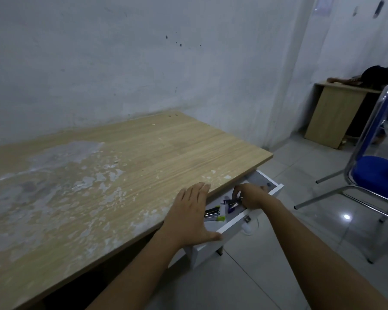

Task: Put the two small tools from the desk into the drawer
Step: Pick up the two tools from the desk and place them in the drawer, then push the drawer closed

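Note:
A white drawer (276, 189) stands pulled out under the right end of the wooden desk (130, 157). Inside it lies a stapler (213, 215) with a green end, close to the drawer's front. My right hand (251, 195) reaches into the drawer with its fingers closed on a small metal tool (234, 203) that has a purple part, held just above the drawer floor. Flat and empty, with its fingers spread, my left hand (192, 214) rests on the desk's front edge and partly covers the drawer's left side.
A blue chair (376, 173) with a metal frame stands on the tiled floor to the right. Farther back against the wall is a second wooden desk (336, 115) with a person leaning on it. The desktop shows worn white patches.

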